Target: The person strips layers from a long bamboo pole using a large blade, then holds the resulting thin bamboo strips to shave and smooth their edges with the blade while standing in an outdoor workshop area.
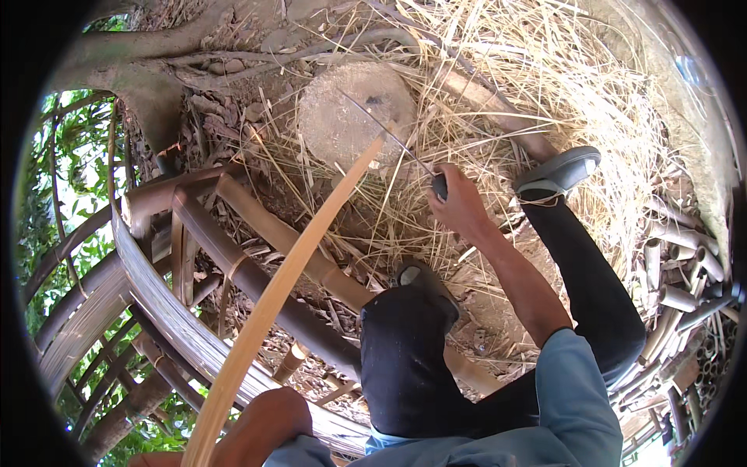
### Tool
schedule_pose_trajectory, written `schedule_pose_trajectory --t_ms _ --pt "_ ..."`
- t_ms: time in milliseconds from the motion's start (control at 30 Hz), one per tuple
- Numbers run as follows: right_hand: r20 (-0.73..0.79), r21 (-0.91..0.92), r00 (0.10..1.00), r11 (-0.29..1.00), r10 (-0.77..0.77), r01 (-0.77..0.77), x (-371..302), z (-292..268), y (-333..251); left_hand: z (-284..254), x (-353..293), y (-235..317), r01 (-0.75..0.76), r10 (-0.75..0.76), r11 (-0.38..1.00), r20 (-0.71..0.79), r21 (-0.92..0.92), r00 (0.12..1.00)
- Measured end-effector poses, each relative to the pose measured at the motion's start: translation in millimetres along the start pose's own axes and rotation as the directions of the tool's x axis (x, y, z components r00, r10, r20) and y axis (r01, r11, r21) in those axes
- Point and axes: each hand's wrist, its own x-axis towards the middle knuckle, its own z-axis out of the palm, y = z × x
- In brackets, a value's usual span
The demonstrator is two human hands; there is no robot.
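The right hand [461, 204] is closed in a full fist round the dark handle of a knife [405, 148], whose thin blade runs up toward eleven o'clock from the knuckles and meets the tip of a long bamboo strip [288, 280] over a round stone block [356, 113]. The left hand [261, 424] sits at the lower edge of the picture, at about seven o'clock from the fist; it lies against the lower run of the strip, but whether the fingers are wrapped round it cannot be told, since only the back of the hand shows. The strip rises from there in a gentle curve toward one o'clock, so its worked end lies just beyond the right hand, at about ten o'clock from it and touching the blade. To shave well here, I judge, the blade should stay at a shallow angle along the grain, with the strip end steadied on the block and the stroke running away from the body and clear of the legs. Outward from the grip, a grey shoe [559, 173] rests at three o'clock, dry straw [545, 70] covers the ground above, thick bamboo poles [257, 268] cross at nine o'clock, and cut bamboo tubes [685, 272] are heaped at four o'clock.
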Motion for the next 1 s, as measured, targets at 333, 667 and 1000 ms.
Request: schedule_pose_trajectory --t_ms 333,667,1000 --pt "-0.169 0.152 0.982 0.982 -0.084 0.110 34.1 -1.0 -18.3 19.4 -45.3 -42.4 -0.064 0.063 0.997 -0.032 -0.044 0.998" --pt "-0.060 0.175 0.980 0.964 -0.191 0.199 54.4 35.8 12.2 22.8 -50.2 -50.3 -0.016 0.012 0.997 -0.055 -0.071 0.998" --pt "-0.273 0.112 0.814 0.823 -0.513 0.556 44.7 11.2 -7.0 14.7 -54.7 -51.0 0.016 -0.028 0.995 -0.125 -0.096 0.992"
